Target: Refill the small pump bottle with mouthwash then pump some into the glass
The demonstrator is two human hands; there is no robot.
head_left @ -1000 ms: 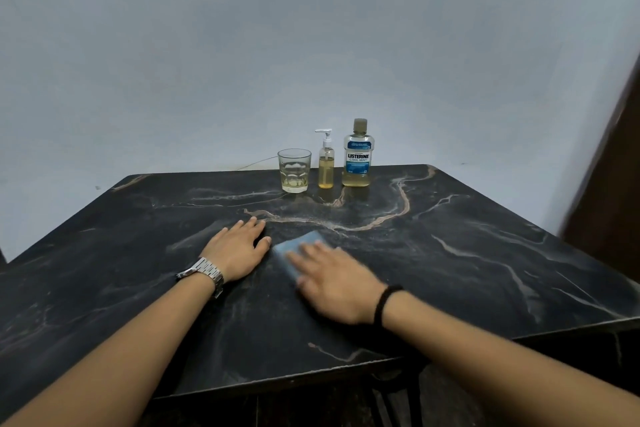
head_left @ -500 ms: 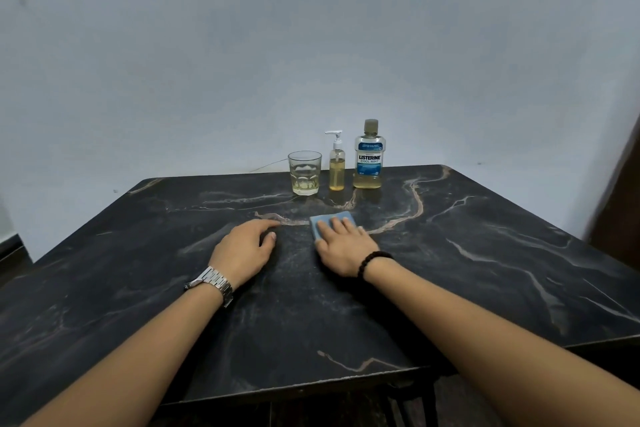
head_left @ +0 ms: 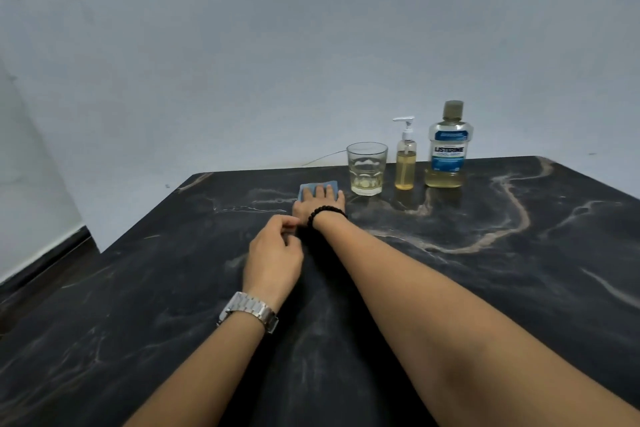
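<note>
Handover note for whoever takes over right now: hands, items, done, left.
Right hand: flat on the blue cloth, pressing it to the table left of the glass.
Left hand: loosely curled, holds nothing.
Glass, pump bottle and mouthwash bottle stand in a row at the far edge; bottles closed.
Done: pump bottle has liquid, glass holds some.
Left: apparently only wiping.

Single head-worn wide-angle view, looking forward and down across a black marble-patterned tabletop (head_left: 485, 288) toward a pale grey wall (head_left: 311, 45) at the far side. Close above the near edge, both forearms entering from the bottom. Far edge in the upper middle, bowed by the lens; left edge running off toward the floor.
</note>
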